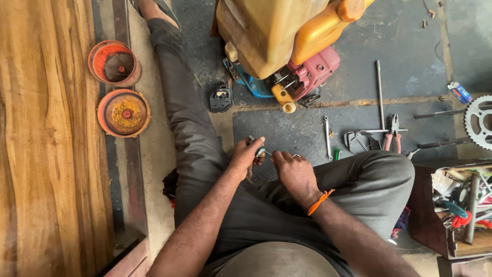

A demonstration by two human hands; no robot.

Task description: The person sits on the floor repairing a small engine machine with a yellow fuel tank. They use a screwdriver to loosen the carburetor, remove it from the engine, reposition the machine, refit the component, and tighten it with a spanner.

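Note:
I sit on the floor, one leg stretched out to the far left and the other bent. My left hand [245, 156] grips a small metal part [258, 150] just above my lap. My right hand [293, 170], with an orange band at the wrist, pinches a thin tool or pin whose tip touches that part. In front of me stands a small engine [300, 77] with a pink housing, a blue base and a large yellowish fuel tank [271, 31].
Two orange round covers [123, 113] lie at the left beside a wooden plank. A black part [221, 99], a spanner [327, 137], a T-handle wrench [380, 95], pliers [394, 132] and a sprocket [479, 121] lie on the floor. A toolbox [461, 205] stands at right.

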